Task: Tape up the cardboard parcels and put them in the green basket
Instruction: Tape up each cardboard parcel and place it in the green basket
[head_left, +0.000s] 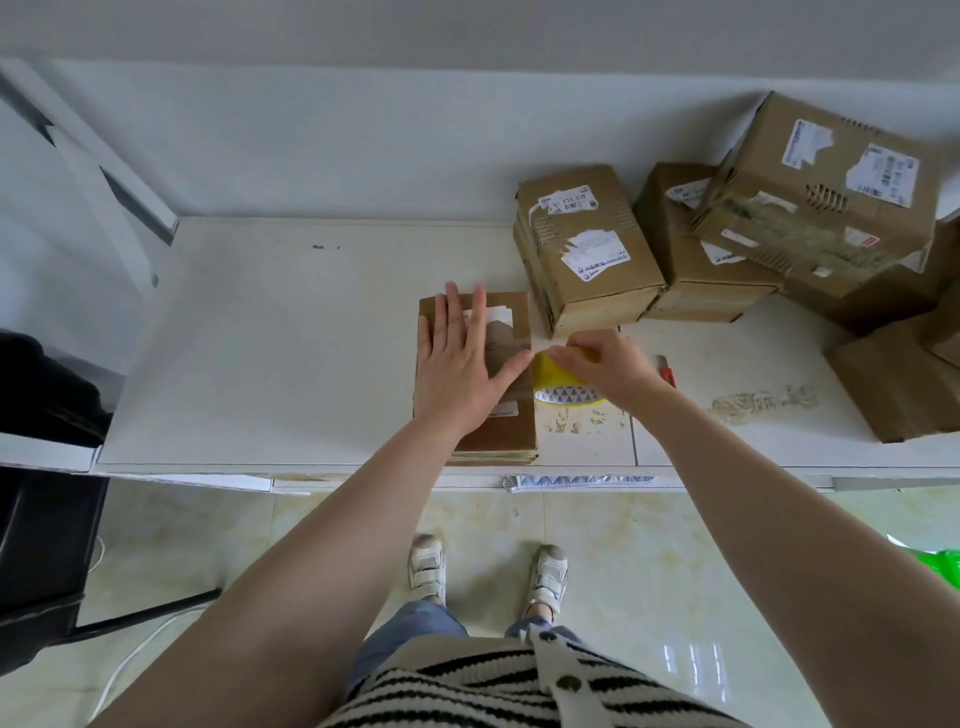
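Half the tape roll (563, 382) hidden — right hand (608, 366).

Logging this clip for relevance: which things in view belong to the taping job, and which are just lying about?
In the job:
flat parcel, under the left hand
tape roll, held by the right hand
stacked parcels
green basket, only a corner showing

Lying about:
red cutter
black chair

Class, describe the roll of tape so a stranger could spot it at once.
Find the white table. Near its front edge a flat parcel lies under the left hand; just right of it, the right hand grips the tape roll, the only yellow thing there.
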